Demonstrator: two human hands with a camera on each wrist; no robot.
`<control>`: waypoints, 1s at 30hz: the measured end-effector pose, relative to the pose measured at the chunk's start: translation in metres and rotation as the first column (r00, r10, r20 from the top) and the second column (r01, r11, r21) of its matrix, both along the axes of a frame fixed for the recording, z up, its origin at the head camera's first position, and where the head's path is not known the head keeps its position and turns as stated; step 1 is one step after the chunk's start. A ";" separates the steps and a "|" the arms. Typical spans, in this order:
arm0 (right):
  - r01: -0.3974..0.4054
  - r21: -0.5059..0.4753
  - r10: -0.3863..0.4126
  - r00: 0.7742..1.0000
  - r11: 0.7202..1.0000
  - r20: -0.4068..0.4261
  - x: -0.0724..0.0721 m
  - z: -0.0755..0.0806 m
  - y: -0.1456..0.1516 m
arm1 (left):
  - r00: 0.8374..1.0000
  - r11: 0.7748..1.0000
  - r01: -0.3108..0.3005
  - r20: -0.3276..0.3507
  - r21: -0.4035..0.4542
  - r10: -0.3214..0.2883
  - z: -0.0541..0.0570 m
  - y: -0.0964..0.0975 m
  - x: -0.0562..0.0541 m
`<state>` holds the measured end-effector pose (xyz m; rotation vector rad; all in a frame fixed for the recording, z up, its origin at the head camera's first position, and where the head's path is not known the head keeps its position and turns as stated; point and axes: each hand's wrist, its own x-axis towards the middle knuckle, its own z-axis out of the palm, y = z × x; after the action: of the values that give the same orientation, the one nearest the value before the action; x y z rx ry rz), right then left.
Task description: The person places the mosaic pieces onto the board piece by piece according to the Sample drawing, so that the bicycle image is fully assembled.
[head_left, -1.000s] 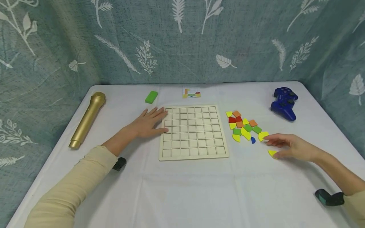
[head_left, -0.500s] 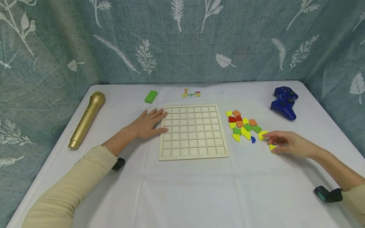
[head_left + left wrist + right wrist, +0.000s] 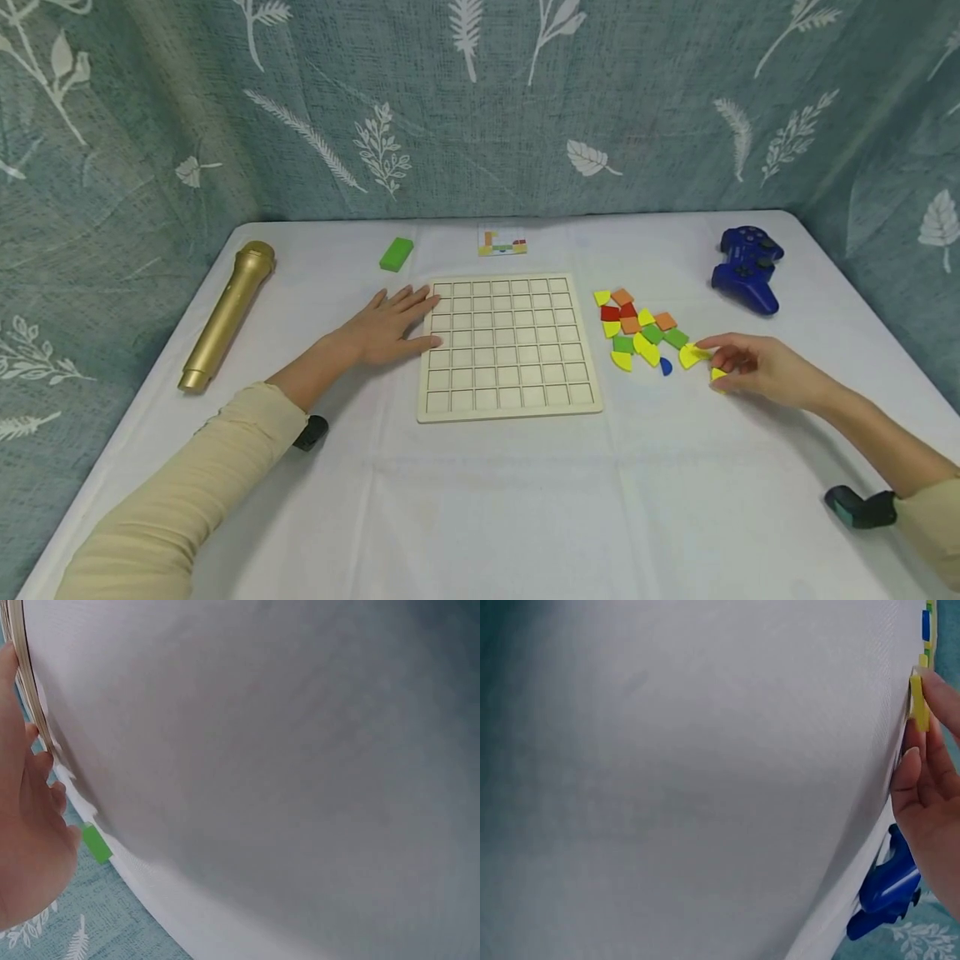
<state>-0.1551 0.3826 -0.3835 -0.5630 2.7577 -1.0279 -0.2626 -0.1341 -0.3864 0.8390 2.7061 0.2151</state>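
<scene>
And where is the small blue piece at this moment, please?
In the head view, the small blue piece lies right of the grid board, between yellow pieces and left of the right hand.

Head view: frame edge cuts your sleeves (image 3: 157,492); the left one partly hides a black device (image 3: 311,433). Your right hand (image 3: 783,371) partly covers a yellow piece (image 3: 717,374). Card (image 3: 502,242) too small to read in detail. Left wrist view: your left hand (image 3: 34,840) and most of the board (image 3: 26,675) cropped. Right wrist view: your right hand cropped.
</scene>
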 end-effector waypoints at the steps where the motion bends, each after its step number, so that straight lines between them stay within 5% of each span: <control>1: 0.002 -0.001 -0.002 1.000 1.000 0.001 -0.001 0.000 0.000 | 1.000 1.000 -0.001 0.001 0.001 0.001 0.000 -0.001 0.000; 16: 0.171 0.037 -0.175 0.973 0.985 0.148 -0.016 0.016 -0.010 | 1.000 1.000 -0.005 0.013 0.019 0.004 0.002 -0.008 0.002; 30: 0.282 0.041 -0.281 0.912 0.959 0.300 -0.041 0.024 -0.048 | 1.000 1.000 0.007 0.012 0.022 -0.007 -0.001 -0.005 0.001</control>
<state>-0.1963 0.3348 -0.3597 0.0031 2.6052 -1.0699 -0.2614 -0.1391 -0.3870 0.8502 2.6938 0.2478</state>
